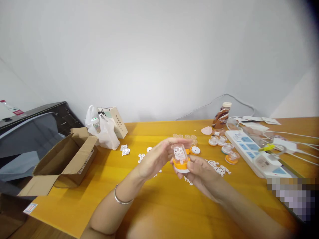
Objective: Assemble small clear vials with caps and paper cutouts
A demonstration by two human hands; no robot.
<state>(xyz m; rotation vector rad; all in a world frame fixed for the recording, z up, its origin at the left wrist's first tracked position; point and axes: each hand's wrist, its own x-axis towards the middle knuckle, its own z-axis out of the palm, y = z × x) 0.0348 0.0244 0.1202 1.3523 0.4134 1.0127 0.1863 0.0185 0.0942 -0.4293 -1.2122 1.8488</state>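
A small clear-domed container [179, 153] with an orange and white base stands upright between my hands, above the table. White lattice-like parts show inside its clear top. My right hand [199, 169] grips the base, thumb on the near side. My left hand [161, 152] is beside and behind the clear top, its fingers stretched out; whether it touches the plastic I cannot tell. Below and to the right lie loose white lattice pieces [219, 167]. Behind my hands are an orange and white base [195, 150] and several clear cups [186, 136].
Several assembled domed containers [231, 157] sit right, beside a white power strip [254, 152] with cables. A brown bottle [221, 116] stands behind them. Left are an open cardboard box [84, 166], a white plastic bag [108, 132], foil packets [125, 150] and small white caps [141, 157].
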